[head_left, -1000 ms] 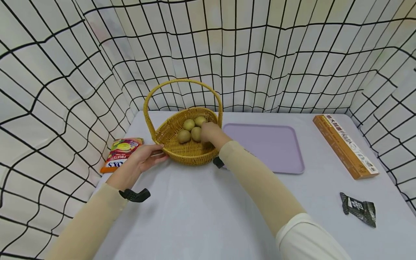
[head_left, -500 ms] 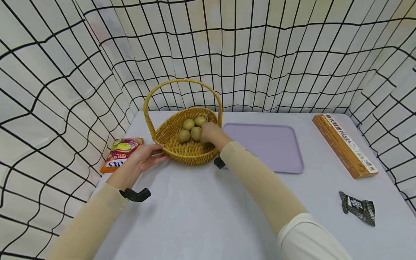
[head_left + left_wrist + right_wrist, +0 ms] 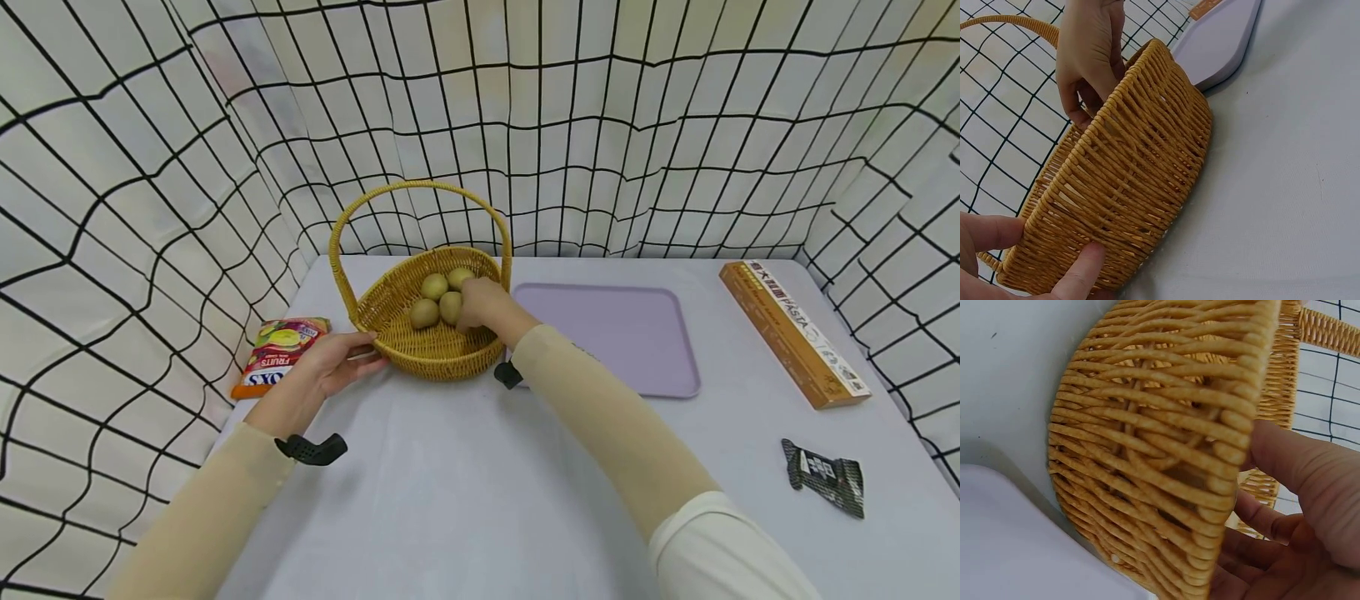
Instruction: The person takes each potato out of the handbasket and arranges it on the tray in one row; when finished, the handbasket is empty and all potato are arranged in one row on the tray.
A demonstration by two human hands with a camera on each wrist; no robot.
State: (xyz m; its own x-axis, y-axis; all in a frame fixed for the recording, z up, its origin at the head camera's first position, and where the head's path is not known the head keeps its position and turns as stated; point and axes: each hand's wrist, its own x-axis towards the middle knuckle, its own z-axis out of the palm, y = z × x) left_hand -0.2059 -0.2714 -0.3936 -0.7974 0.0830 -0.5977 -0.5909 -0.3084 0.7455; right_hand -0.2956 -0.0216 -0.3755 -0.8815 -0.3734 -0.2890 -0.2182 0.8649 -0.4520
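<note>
A yellow wicker basket (image 3: 442,367) with a tall hoop handle stands at the back of the table, holding several kiwis (image 3: 424,313). My left hand (image 3: 337,362) holds its near left side; in the left wrist view the thumb (image 3: 997,231) touches the rim and a finger (image 3: 1082,269) presses the outer wall. Over the right rim, my right hand (image 3: 491,308) reaches inside with curled fingers. In the right wrist view a dark brown round shape, seemingly a kiwi (image 3: 1188,484), shows through the weave between thumb and fingers. The rim and wall hide most of that grip.
A lilac tray (image 3: 652,342) lies right of the basket, partly under the right forearm. Beyond it is a pasta box (image 3: 795,333), with a small black wrapped packet (image 3: 823,477) nearer. A candy bag (image 3: 281,354) lies by the left hand. Black netting (image 3: 555,150) encloses the back and sides.
Almost nothing moves. The right hand stays inside the basket and its forearm shifts very slightly right. The left hand keeps its place on the basket.
</note>
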